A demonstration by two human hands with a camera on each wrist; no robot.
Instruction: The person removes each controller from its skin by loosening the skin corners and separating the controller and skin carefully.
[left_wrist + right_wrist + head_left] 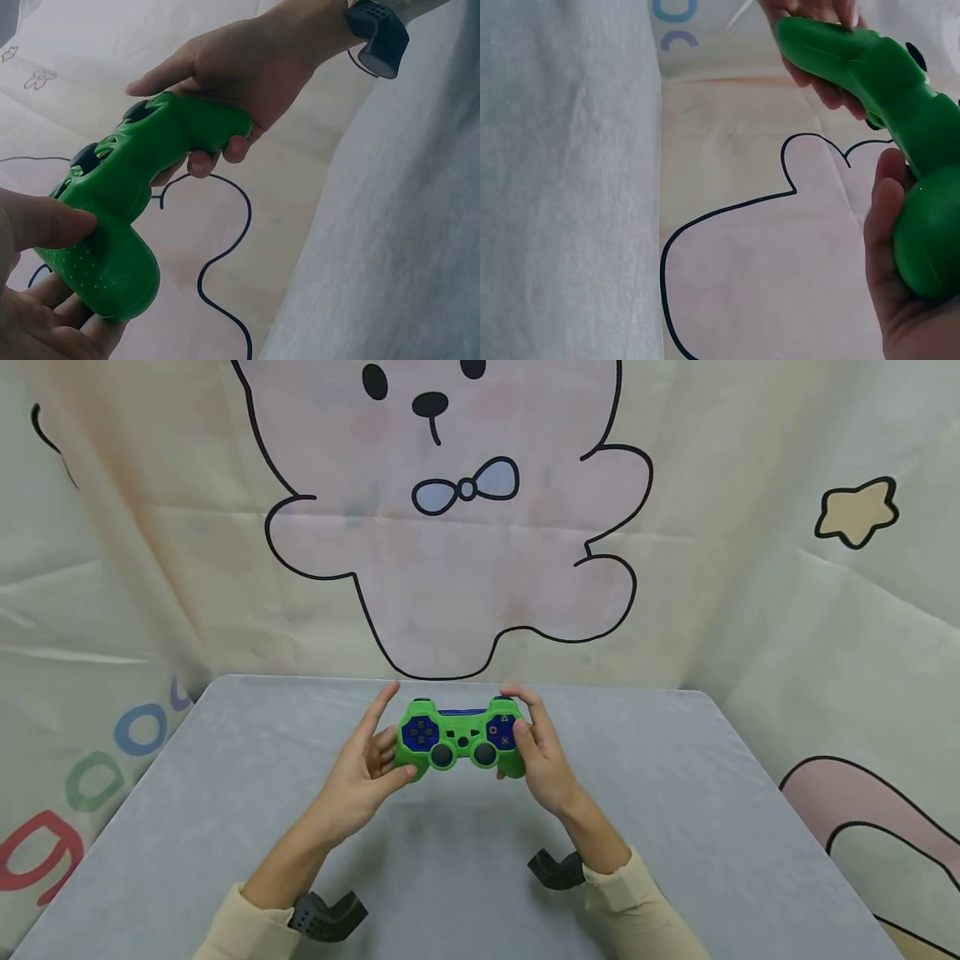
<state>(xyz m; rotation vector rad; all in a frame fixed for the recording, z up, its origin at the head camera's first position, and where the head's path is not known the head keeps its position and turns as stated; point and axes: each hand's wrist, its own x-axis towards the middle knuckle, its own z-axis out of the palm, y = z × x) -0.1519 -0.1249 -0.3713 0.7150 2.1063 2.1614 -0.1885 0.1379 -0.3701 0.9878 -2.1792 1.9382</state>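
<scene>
Green game controller, held in both hands

With the controller (462, 727) as the clock's middle, it hangs above the grey table (465, 877), near the far edge, its face toward the wearer.

The left hand (356, 777), between 8 and 9 o'clock, holds the left handle (120, 277) between thumb and fingers, its forefinger raised clear. The right hand (551, 768), between 3 and 4, wraps closer: thumb beside the buttons, forefinger over the top edge, other fingers behind.

The shell looks like stiff plastic, probably light and a bit slippery where smooth; pale dots on the left handle may help. The two handles seem the surest hold, sparing the black sticks (442, 755), likely the delicate part.

Pale sleeves (251, 922) sit between 7 and 8 and between 4 and 5. A bear drawing (465, 577) fills 12, a star (857, 514) 2.
</scene>
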